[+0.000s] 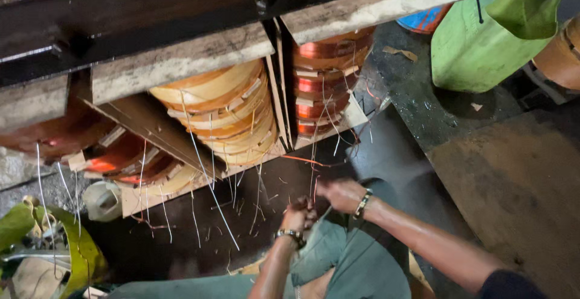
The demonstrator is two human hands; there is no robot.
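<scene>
Your left hand [299,215] closed on thin white strand [315,172]; right hand [341,193] pinches same strand just beside. Strand runs up-away to right coil [320,84] (long axis near vertical), above floor [519,184]; both hands equally near.

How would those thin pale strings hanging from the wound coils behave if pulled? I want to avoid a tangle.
The strings are probably floppy and very light: they dangle slack from the coils. They look apt to tangle, since many cross near the left hand and right hand. Strength cannot be told.
</scene>
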